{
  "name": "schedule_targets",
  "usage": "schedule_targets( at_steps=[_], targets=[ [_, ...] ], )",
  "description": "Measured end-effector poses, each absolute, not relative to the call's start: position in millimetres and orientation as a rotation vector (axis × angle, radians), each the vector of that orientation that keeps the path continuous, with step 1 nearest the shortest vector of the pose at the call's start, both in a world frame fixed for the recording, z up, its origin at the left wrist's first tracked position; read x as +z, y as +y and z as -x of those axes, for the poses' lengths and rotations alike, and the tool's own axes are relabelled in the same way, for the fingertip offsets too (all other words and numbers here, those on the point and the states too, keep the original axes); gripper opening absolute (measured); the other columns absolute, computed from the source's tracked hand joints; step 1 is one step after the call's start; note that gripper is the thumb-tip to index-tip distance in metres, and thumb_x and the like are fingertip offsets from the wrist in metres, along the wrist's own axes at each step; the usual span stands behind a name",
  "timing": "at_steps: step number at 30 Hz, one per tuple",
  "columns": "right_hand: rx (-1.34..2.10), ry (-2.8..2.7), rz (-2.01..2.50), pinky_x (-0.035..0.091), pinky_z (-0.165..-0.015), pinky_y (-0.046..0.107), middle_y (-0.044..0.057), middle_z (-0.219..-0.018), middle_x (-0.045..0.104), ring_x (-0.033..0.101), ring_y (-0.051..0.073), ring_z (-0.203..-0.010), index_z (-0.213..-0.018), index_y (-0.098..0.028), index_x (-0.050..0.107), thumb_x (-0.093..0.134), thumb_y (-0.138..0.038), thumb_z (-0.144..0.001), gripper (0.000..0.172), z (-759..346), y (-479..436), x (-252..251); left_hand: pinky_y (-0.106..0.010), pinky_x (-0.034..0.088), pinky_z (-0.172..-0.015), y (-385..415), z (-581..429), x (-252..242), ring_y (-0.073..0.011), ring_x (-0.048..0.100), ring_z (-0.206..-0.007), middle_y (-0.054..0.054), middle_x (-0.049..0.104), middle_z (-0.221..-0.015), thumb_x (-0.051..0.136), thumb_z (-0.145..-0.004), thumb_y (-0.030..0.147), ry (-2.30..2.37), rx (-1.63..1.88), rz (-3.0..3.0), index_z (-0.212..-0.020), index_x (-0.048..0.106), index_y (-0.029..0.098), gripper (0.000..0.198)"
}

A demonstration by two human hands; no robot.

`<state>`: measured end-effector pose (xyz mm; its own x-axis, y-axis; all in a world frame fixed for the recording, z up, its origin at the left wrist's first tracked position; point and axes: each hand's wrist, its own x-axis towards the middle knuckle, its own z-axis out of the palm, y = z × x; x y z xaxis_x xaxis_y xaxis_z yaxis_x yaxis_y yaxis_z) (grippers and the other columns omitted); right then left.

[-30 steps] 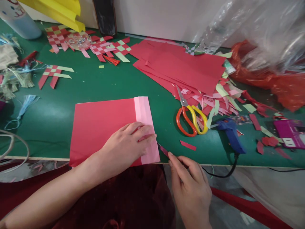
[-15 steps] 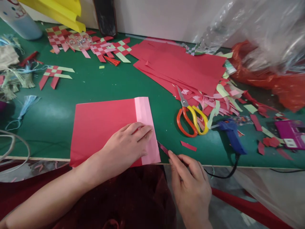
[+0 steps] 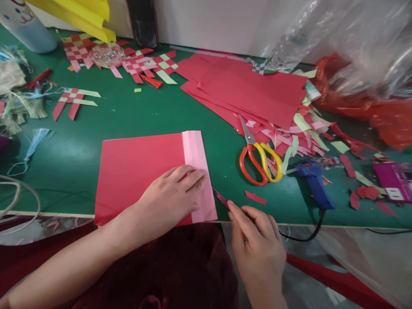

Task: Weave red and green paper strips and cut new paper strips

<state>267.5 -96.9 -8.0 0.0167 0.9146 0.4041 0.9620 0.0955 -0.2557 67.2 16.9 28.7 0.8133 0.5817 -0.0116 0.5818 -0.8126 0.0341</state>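
My left hand lies flat on a red sheet of paper, with its fingers over a folded pink strip along the sheet's right side. In my right hand, between thumb and fingers, is a small craft knife with a thin pointed blade. Its tip is close by the pink strip's right edge; whether it touches the paper I cannot tell. Scissors with one red and one yellow handle lie to the right, beside a small red paper scrap.
A stack of red paper lies at the back, with paper offcuts to its right. A blue glue gun rests near the front edge. Woven paper pieces, tassels, a bottle and a phone are farther left.
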Motion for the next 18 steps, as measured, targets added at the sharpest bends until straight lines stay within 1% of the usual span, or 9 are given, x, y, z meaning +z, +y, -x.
schedule_targets(
  at_steps=[6, 10, 14, 18],
  targets=[
    [-0.127, -1.926, 1.831, 0.045, -0.076, 0.030, 0.004, -0.090, 0.065, 0.055, 0.016, -0.079, -0.112, -0.021, 0.071, 0.061, -0.013, -0.090, 0.026, -262.1, -90.9, -4.6, -0.035, 0.043, -0.106, 17.1, -67.7, 28.7, -0.0247, 0.050, -0.124, -0.006, 0.055, -0.141, 0.061, -0.091, 0.042, 0.960, -0.006, -2.952, -0.137, 0.052, 0.011, 0.056],
    [-0.117, -1.930, 1.833, 0.045, -0.077, 0.030, 0.004, -0.091, 0.065, 0.056, 0.016, -0.081, -0.112, -0.021, 0.071, 0.061, -0.014, -0.090, 0.026, -262.0, -87.6, -4.6, -0.034, 0.043, -0.104, 16.8, -67.4, 29.7, -0.0243, 0.051, -0.123, -0.006, 0.056, -0.140, 0.060, -0.092, 0.041, 0.956, 0.023, -2.960, -0.136, 0.054, 0.011, 0.053],
    [-0.155, -1.905, 1.830, 0.045, -0.076, 0.030, 0.004, -0.089, 0.065, 0.055, 0.016, -0.079, -0.111, -0.021, 0.071, 0.062, -0.014, -0.090, 0.024, -264.6, -86.7, -5.7, -0.035, 0.043, -0.105, 17.0, -67.3, 30.1, -0.0251, 0.051, -0.124, -0.006, 0.056, -0.141, 0.064, -0.089, 0.044, 0.949, -0.003, -2.958, -0.136, 0.054, 0.011, 0.058],
    [-0.152, -1.921, 1.818, 0.045, -0.076, 0.030, 0.004, -0.090, 0.065, 0.055, 0.016, -0.079, -0.112, -0.021, 0.071, 0.062, -0.015, -0.090, 0.025, -263.4, -84.9, -4.5, -0.034, 0.041, -0.106, 17.7, -68.0, 29.5, -0.0247, 0.050, -0.124, -0.006, 0.055, -0.142, 0.062, -0.090, 0.045, 0.955, -0.008, -2.951, -0.137, 0.053, 0.012, 0.057]
  ],
)
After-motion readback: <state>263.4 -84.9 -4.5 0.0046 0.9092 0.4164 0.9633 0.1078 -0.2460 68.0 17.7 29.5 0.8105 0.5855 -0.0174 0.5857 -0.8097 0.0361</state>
